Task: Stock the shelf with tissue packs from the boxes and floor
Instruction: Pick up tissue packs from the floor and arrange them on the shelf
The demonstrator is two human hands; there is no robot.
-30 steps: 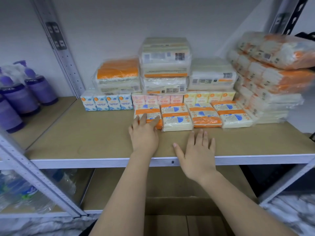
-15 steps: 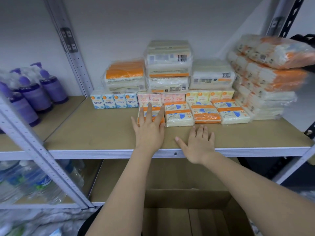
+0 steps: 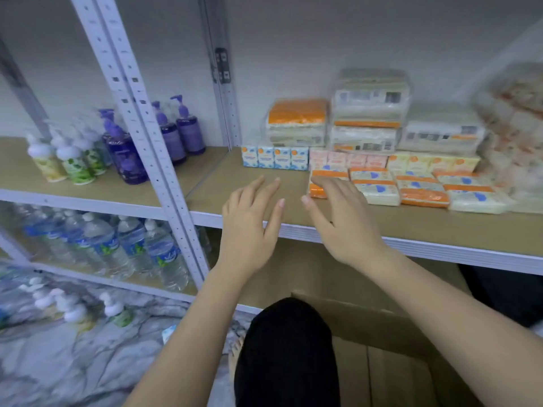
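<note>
Both hands hover empty, fingers spread: the left hand over bare shelf, the right hand beside the front-row tissue packs, likely squaring them.

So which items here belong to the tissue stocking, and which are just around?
Job: orange-and-white tissue packs, small pastel tissue boxes, brown cardboard box, wooden shelf board, both hands.
Bystanders: purple pump bottles, clear water bottles.

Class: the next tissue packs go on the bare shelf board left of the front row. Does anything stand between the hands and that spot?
Nothing visible does. The left hand and right hand, both empty, hover over the bare board left of the front row.
</note>
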